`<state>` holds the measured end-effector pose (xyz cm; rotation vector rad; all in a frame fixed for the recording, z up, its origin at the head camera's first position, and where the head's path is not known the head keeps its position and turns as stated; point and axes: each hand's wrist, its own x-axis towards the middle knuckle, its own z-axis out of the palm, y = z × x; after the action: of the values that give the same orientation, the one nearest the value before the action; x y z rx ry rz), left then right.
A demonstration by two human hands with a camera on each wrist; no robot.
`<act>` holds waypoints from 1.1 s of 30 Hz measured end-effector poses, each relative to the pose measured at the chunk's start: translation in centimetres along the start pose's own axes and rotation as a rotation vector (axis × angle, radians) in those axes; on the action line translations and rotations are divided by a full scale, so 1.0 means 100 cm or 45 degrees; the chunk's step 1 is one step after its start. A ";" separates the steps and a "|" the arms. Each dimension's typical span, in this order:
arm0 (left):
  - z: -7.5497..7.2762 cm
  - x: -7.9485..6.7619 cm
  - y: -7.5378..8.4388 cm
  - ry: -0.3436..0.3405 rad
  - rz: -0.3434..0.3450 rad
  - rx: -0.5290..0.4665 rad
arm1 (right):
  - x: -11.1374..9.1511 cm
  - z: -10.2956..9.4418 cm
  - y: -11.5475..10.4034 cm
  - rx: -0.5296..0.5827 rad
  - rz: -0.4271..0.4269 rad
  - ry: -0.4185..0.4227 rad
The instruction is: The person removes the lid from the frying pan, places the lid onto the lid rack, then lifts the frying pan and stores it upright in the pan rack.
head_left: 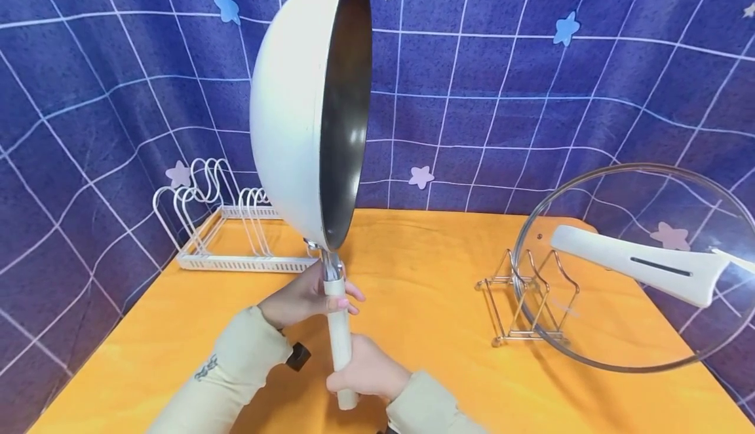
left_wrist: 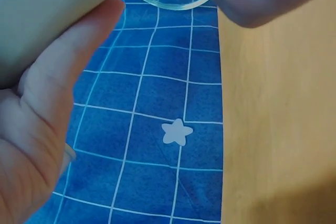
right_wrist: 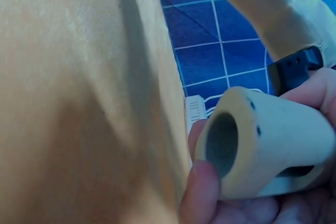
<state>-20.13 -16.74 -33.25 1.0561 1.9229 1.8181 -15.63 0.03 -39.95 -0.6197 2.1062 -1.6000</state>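
Note:
A white wok with a dark inside is raised on edge over the table, its bowl up and its handle pointing down. My left hand holds the top of the handle near the metal neck, thumb across the front and fingers behind. Lower down, my right hand grips the handle close to its end. In the right wrist view the hollow end of the handle shows, with fingers curled around it. The left wrist view has my left thumb lying against the pale handle.
A white dish rack stands at the back left, partly behind the wok. On the right, a glass lid with a white handle stands in a small wire rack. A blue gridded curtain hangs behind the orange table.

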 end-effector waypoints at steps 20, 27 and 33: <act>-0.009 -0.003 0.008 0.016 0.136 0.062 | 0.018 -0.002 -0.004 -0.069 -0.086 -0.044; -0.009 -0.009 0.013 0.052 0.117 0.057 | 0.019 0.003 -0.003 0.067 -0.097 -0.155; -0.009 -0.014 0.016 0.101 0.081 0.028 | 0.016 0.004 -0.009 0.202 -0.125 -0.299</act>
<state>-19.25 -18.42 -31.99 1.0793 1.9797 1.9048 -16.57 -1.43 -39.32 -0.8241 1.7860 -1.6389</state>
